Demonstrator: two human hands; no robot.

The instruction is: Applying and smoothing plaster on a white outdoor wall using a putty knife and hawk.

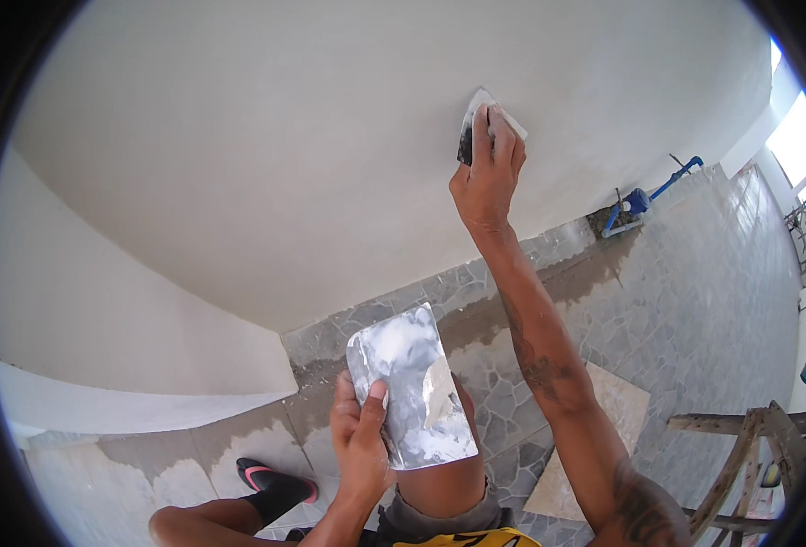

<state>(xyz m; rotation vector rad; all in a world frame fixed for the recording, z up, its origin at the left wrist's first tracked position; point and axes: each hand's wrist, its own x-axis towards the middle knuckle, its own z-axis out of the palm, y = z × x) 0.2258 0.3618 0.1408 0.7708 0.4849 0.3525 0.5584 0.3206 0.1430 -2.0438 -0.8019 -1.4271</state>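
Observation:
My right hand is closed around a small putty scraper coated in white, with a dark part showing beside the fingers. The arm is stretched forward, and the scraper lies against the pale, smooth wall. Lower down, my left hand grips a flat metal putty plate by its left edge, thumb on top. White putty is smeared over the plate, thickest along its right side. The plate is tilted above my knee, apart from the wall.
Blue pipes with a valve stick out at the wall's base on the right. A curved white ledge runs along the left. Stone-patterned tiles cover the floor, with a loose beige tile on it. At the lower right stands a wooden trestle.

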